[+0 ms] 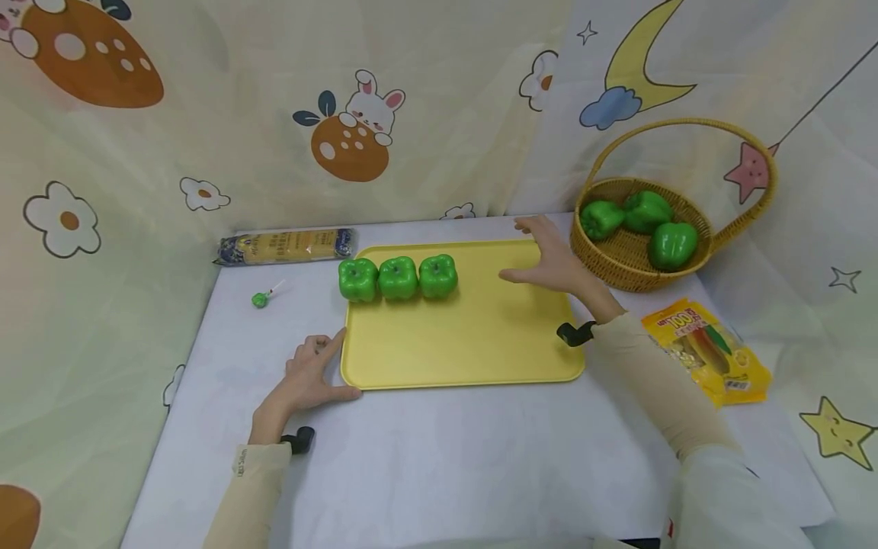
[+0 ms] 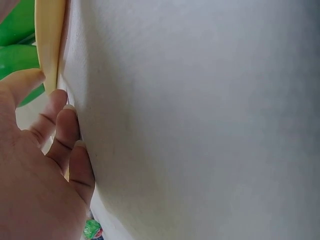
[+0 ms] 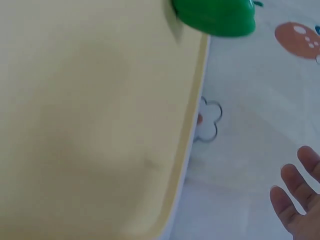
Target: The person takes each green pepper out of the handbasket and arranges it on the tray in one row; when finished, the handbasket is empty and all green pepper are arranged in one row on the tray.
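Three green bell peppers (image 1: 398,278) stand in a row along the back left of a yellow tray (image 1: 466,335). My left hand (image 1: 309,377) rests at the tray's front left corner, thumb and index finger spread against its rim. In the left wrist view, a fingertip of that hand touches the tray's edge (image 2: 50,40), and the other fingers are bent loosely near the white cloth. Over the tray's back right part is my right hand (image 1: 552,263), fingers and thumb apart, holding nothing. Three more green peppers (image 1: 672,245) lie in a wicker basket (image 1: 610,267) just right of it.
The basket's tall handle (image 1: 686,122) arches up at the back right. A yellow snack bag (image 1: 713,354) lies in front of the basket. At the back left are a long wrapped package (image 1: 288,246) and a green lollipop (image 1: 260,300). A printed curtain (image 1: 439,152) closes off the back.
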### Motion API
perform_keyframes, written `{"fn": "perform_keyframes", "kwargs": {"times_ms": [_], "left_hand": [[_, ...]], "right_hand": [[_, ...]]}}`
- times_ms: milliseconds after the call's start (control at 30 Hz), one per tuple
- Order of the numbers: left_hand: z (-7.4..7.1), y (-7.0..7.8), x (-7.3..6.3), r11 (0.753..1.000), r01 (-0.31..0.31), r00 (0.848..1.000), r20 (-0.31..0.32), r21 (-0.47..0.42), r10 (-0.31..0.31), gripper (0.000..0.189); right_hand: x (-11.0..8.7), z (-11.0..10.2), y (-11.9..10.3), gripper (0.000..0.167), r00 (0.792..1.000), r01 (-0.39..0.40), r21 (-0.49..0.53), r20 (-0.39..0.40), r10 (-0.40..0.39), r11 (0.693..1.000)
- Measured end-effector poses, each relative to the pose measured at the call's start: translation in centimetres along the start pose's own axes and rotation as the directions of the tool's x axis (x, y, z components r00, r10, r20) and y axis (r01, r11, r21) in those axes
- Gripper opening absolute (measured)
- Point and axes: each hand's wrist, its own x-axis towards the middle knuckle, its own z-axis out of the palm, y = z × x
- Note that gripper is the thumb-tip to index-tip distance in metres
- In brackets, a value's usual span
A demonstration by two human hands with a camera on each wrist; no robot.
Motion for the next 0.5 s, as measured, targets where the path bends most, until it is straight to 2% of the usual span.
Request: {"fn": "perform_keyframes", "kwargs": {"times_ms": [233,500], "left_hand": [[0.0,-0.1,0.0,1.000,-0.004,1.000,-0.003,-0.007,0.004,0.122],[0.1,-0.2,0.1,1.000,-0.013,1.000,-0.003,-0.011,0.013,0.123]], "right_hand": [[-1.4,-4.2,2.4,0.092,0.994,-0.047,0.008,-0.101,0.048,0.999],[-2.2,-8.1,4.6,0.095,0.976,-0.141,-0.019,-0.173,0.136,0.990]]}}
